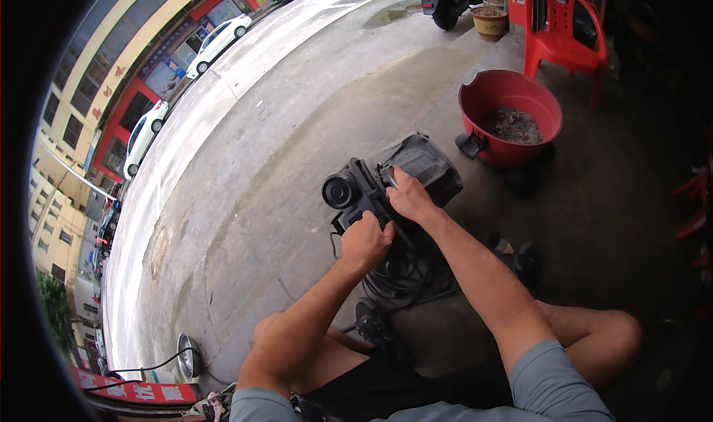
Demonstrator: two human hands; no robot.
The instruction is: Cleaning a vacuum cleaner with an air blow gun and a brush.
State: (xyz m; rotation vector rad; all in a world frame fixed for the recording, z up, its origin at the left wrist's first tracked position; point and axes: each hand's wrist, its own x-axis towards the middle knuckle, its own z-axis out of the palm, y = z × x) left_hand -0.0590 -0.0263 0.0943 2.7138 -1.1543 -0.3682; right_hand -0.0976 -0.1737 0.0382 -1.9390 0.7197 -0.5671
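A black power tool (362, 181) that looks like a belt sander, with a round housing on its left side, stands on the ground in front of me. A grey cloth dust bag (427, 164) sits at its right. My left hand (365, 240) is closed around the tool's near end. My right hand (408, 195) grips a part where the tool and the bag meet, its fingers curled; the exact part is hidden. A coiled black cable (401, 282) lies just below the tool, between my forearms.
A red tub (512, 151) with grey debris inside stands at the right, beside a red plastic chair (563, 32). A potted plant (490, 23) and a motorbike (445, 6) are farther back. A metal bowl (189, 355) lies at lower left. White cars (217, 47) line the street.
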